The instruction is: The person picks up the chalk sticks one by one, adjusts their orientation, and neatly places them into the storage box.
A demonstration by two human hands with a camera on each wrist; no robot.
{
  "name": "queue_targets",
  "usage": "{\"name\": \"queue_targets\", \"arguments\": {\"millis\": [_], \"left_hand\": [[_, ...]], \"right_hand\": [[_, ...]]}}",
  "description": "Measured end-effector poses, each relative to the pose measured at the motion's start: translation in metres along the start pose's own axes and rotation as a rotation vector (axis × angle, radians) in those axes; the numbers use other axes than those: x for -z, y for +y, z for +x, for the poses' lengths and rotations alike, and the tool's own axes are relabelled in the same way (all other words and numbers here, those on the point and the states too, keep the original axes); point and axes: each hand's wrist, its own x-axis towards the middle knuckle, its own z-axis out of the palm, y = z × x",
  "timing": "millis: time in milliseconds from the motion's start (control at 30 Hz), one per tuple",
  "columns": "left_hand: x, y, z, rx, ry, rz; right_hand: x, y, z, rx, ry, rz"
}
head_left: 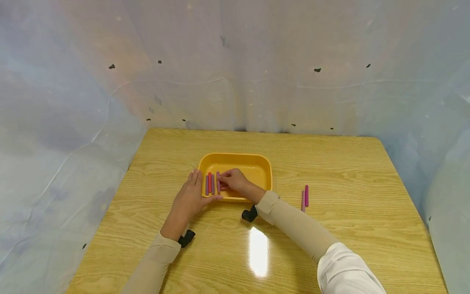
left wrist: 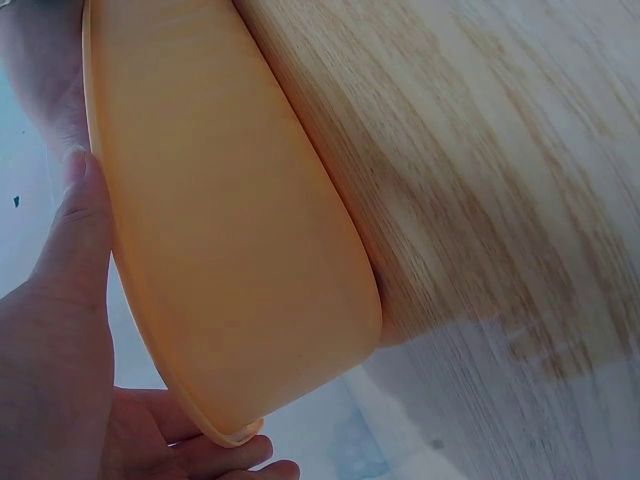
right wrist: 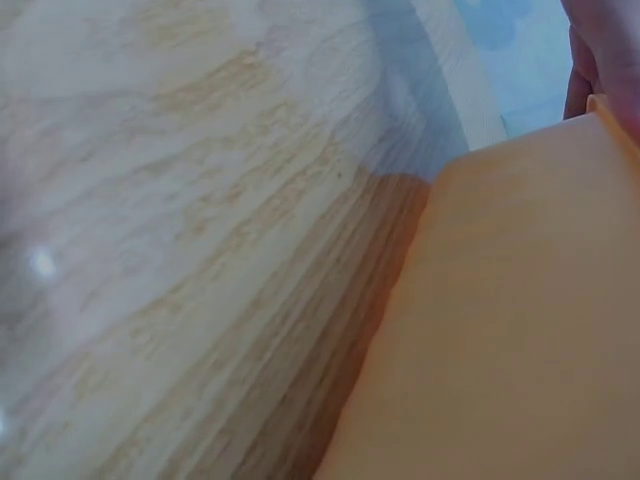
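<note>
The right hand (head_left: pixel 235 181) is pinching a purple stick (head_left: pixel 218 185) inside the yellow tray (head_left: pixel 253 173), beside a red stick (head_left: pixel 209 183) lying between two mauve sticks (head_left: pixel 213 186). The left hand (head_left: pixel 190 197), thumb and fingers spread, is touching the tray's near-left corner. Two pink sticks (head_left: pixel 307 196) are lying rightward on the table (head_left: pixel 349 183).

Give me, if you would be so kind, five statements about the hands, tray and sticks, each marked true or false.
1. The right hand pinches a purple stick inside the yellow tray. True.
2. The left hand touches the tray. True.
3. The red stick lies outside the tray. False: it lies inside.
4. A magenta stick lies on the table. True.
5. Only two sticks show in the tray. False: four do.
</note>
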Motion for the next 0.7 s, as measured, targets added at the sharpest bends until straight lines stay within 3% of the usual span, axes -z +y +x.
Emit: {"name": "queue_targets", "arguments": {"millis": [433, 700], "left_hand": [[-0.0028, -0.0009, 0.001, 0.002, 0.008, -0.017], [-0.0024, -0.0014, 0.0007, 0.001, 0.015, -0.014]], "right_hand": [[-0.0024, -0.0073, -0.0047, -0.006, 0.005, 0.026], [-0.0054, -0.0003, 0.0026, 0.022, 0.037, -0.012]]}}
